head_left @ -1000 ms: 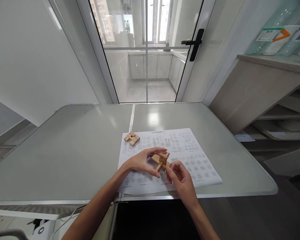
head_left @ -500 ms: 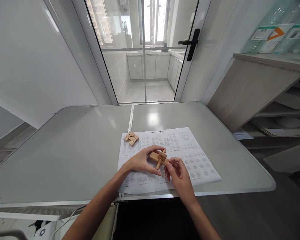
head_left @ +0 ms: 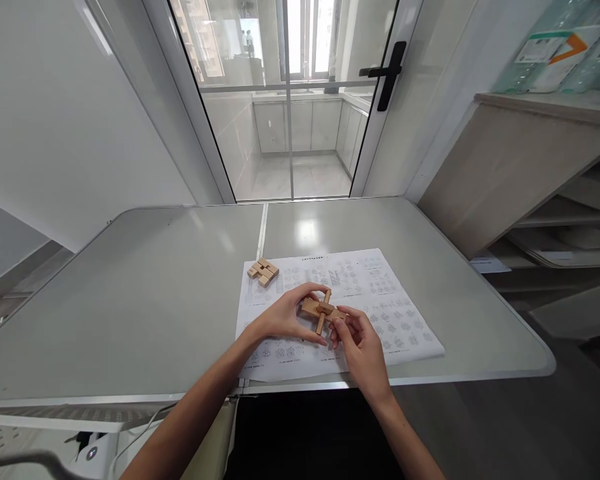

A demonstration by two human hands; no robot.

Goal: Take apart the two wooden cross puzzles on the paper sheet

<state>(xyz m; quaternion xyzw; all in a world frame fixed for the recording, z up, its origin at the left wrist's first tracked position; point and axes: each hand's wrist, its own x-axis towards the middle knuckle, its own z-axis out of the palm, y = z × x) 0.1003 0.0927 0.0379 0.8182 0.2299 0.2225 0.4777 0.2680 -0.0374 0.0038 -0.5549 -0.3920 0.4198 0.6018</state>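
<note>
Crossed wooden pieces (head_left: 325, 309); well inside paper edges (head_left: 408, 304)

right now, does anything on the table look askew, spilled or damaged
Nothing looks spilled or damaged. One small oddity: the printed sheet lies slightly askew, its lower edge not parallel to the near edge of the table. The wooden blocks sit grouped on it.

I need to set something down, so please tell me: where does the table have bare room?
The widest bare patch of table lies left of the paper. Others lie right of the paper, and between its far edge and the door. The paper's middle is crowded: the hands are there with wooden pieces. Blocks occupy its far left corner.
</note>
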